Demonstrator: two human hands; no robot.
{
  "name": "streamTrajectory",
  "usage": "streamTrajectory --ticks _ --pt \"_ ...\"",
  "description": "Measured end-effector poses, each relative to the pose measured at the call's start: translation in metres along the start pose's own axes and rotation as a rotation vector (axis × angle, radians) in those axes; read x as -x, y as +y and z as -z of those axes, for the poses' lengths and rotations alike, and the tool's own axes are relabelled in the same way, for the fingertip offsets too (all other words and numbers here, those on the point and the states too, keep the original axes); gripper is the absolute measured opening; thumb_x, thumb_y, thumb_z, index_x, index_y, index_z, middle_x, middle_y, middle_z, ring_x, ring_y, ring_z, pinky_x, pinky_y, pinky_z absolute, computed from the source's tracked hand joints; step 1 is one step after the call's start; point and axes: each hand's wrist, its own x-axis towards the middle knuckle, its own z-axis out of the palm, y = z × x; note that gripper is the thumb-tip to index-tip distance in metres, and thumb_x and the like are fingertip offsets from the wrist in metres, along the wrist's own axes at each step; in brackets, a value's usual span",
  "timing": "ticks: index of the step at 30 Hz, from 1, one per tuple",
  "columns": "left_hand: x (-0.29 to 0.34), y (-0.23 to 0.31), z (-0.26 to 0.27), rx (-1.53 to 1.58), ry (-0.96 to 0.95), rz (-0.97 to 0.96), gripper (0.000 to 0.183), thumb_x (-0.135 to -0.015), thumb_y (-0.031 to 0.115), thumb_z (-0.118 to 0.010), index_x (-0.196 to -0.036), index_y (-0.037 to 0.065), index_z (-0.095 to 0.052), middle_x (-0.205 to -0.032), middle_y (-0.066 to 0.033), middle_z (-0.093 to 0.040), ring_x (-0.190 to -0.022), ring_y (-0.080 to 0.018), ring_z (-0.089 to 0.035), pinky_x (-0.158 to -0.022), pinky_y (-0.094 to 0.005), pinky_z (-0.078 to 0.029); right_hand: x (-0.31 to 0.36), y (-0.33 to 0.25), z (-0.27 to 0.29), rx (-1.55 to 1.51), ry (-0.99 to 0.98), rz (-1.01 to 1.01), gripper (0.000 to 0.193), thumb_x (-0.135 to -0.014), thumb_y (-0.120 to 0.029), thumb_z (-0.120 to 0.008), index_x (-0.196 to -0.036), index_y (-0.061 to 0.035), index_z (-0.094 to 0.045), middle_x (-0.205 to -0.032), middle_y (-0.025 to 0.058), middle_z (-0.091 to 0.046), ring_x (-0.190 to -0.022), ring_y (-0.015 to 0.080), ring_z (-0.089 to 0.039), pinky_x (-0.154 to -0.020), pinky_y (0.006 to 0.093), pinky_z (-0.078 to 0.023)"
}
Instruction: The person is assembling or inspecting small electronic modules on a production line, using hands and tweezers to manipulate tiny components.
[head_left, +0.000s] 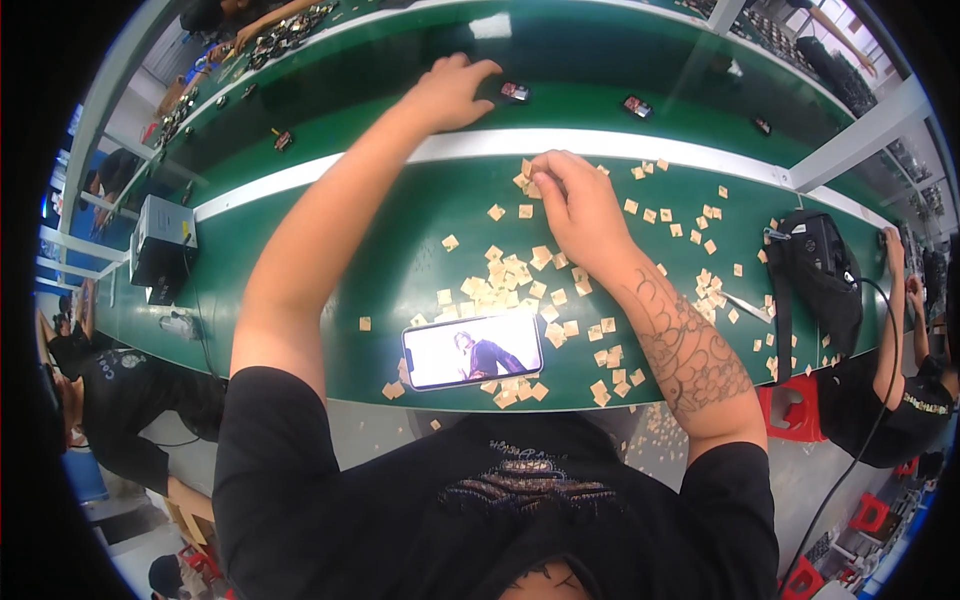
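Observation:
Over the green belt beyond the white rail, my left hand [455,92] reaches out with its thumb and forefinger apart. Just right of those fingers lies a small dark device part [515,92] with a reddish label, and I see a slight gap between them. My right hand [582,208] rests on the near green bench, its fingers curled and thumb drawn in beside a few small cream square pieces [525,182]. Whatever its fingertips hold, if anything, is hidden. More cream squares [500,275] lie heaped and scattered between my arms.
A phone [472,350] with a lit screen lies at the bench's front edge. A black bag [820,265] is at right, a grey-black box [163,245] at left. The white rail [640,148] divides bench and belt; more parts [637,106] lie on the belt. Other people work on both sides.

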Motion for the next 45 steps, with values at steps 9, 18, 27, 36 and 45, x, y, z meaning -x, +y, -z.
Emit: streamTrajectory --ticks 9,18,27,36,45 --pt "0.013 -0.028 0.006 0.215 -0.041 -0.083 0.028 -0.105 0.022 -0.061 -0.131 0.018 -0.067 -0.121 -0.0121 -0.064 -0.111 -0.028 -0.066 -0.096 -0.0413 -0.054 -0.001 -0.002 0.006 -0.011 -0.09 -0.171 0.017 -0.102 -0.017 -0.063 -0.097 -0.0008 -0.066 -0.087 0.0145 -0.068 -0.075 0.0312 -0.066 -0.07 0.0401 -0.052" --pt "0.111 0.047 0.036 1.347 -0.432 0.207 0.035 -0.112 0.015 -0.048 -0.144 0.005 -0.056 -0.122 -0.0066 -0.064 -0.101 -0.0138 -0.066 -0.085 -0.0273 -0.054 0.005 -0.001 -0.004 -0.066 -0.067 -0.033 0.014 -0.103 -0.01 -0.058 -0.107 -0.0047 -0.07 -0.094 0.0123 -0.063 -0.081 0.0314 -0.064 -0.073 0.0408 -0.05" --pt "0.16 0.059 0.061 0.563 -0.226 0.037 0.065 -0.086 0.0 -0.075 -0.148 0.004 -0.055 -0.114 -0.0134 -0.061 -0.087 -0.0197 -0.063 -0.081 -0.0315 -0.055 0.007 -0.016 -0.005 0.083 -0.216 0.068 0.019 -0.098 -0.004 -0.062 -0.113 -0.0043 -0.073 -0.096 0.0127 -0.062 -0.085 0.0317 -0.065 -0.077 0.0405 -0.053" --pt "0.169 0.052 0.036 0.433 0.013 -0.048 0.067 -0.082 0.006 -0.082 -0.145 0.01 -0.057 -0.122 -0.0126 -0.062 -0.118 -0.0319 -0.063 -0.101 -0.0407 -0.053 0.002 -0.028 -0.006 0.12 -0.23 0.075 0.013 -0.097 -0.003 -0.067 -0.108 -0.0032 -0.073 -0.091 0.0115 -0.065 -0.073 0.0273 -0.066 -0.069 0.0355 -0.054" --pt "0.172 0.063 0.028 0.567 0.004 -0.143 0.067 -0.08 0.008 -0.084 -0.142 0.012 -0.058 -0.113 -0.0104 -0.061 -0.108 -0.0302 -0.062 -0.094 -0.0413 -0.053 0.007 -0.038 -0.006 0.346 -0.318 0.127 0.019 -0.091 -0.01 -0.074 -0.109 -0.0085 -0.066 -0.091 0.0106 -0.067 -0.081 0.0345 -0.07 -0.069 0.044 -0.056"
